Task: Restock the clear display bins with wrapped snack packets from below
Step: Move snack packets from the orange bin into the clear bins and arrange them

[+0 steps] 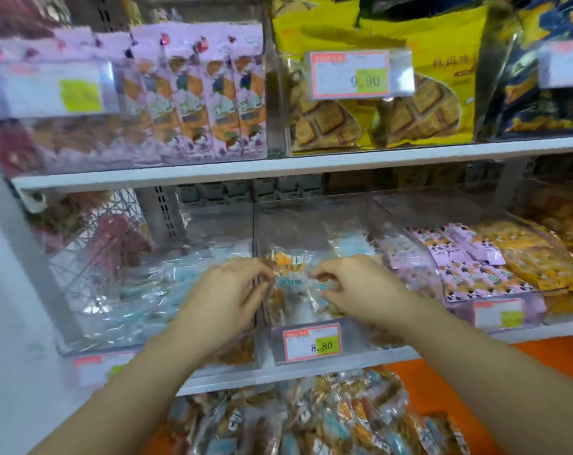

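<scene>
I see two bare hands, the left hand (224, 292) and the right hand (360, 284), each on a bare forearm: left forearm (140, 382), right forearm (495, 366). Skin runs uncovered to the frame edge. The fingers (255, 274) look slender; motion blur softens their tips, so I cannot make out the nails.

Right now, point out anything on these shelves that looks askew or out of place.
One pink packet lies slanted across the neat pink rows in the right-hand bin, its end toward the orange packets. Nothing else stands out, though the picture is blurred.
</scene>
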The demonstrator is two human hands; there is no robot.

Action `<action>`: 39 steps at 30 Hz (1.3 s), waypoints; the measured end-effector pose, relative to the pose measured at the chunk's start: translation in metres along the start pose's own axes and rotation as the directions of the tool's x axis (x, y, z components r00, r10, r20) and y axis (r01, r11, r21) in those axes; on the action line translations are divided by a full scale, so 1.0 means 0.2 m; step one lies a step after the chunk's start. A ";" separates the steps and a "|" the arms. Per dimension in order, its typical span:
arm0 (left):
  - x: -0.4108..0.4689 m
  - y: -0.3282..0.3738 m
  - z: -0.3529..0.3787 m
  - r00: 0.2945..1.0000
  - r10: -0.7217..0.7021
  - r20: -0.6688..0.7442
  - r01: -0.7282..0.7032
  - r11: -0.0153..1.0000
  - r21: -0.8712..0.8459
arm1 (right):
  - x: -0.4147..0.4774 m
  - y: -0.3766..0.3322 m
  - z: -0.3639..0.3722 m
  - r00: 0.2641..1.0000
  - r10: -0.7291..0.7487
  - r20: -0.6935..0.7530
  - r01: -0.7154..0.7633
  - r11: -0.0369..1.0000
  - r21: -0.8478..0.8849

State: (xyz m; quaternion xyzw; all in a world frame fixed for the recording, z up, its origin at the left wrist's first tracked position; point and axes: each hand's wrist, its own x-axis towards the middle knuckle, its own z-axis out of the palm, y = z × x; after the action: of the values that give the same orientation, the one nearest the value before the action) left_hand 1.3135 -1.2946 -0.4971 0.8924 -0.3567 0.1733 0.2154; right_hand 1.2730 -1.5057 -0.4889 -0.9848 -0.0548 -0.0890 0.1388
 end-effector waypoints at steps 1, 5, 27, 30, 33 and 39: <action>-0.02 -0.04 0.01 0.999 0.035 0.002 -0.035 0.999 -0.024 | 0.05 -0.02 0.02 0.999 0.004 0.049 0.000 0.997 -0.078; -0.04 -0.12 0.05 0.993 0.119 -0.019 -0.120 0.989 -0.090 | 0.24 -0.01 0.13 0.985 0.109 0.135 -0.047 0.917 -0.395; 0.05 0.05 -0.02 0.929 -0.358 0.095 0.288 0.538 -0.792 | 0.01 -0.26 -0.11 0.990 0.046 -0.131 0.077 0.604 0.793; 0.04 0.05 -0.05 0.907 -0.356 0.224 0.322 0.247 -0.914 | -0.02 -0.27 -0.14 1.000 0.015 0.001 -0.010 0.642 0.766; 0.02 0.09 -0.07 0.880 -0.340 0.331 0.324 -0.080 -0.943 | -0.04 -0.29 -0.18 1.000 0.025 -0.014 -0.006 0.672 0.740; 0.01 0.10 -0.07 0.881 -0.362 0.304 0.253 -0.180 -0.950 | -0.05 -0.34 -0.11 0.984 0.134 -0.119 -0.010 0.704 0.710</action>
State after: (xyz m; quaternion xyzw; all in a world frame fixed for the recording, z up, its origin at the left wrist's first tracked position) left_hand 1.2980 -1.3021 -0.4794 0.4926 -0.1316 -0.1682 0.8436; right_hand 1.2503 -1.4483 -0.4521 -0.8473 -0.0348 -0.1351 0.5125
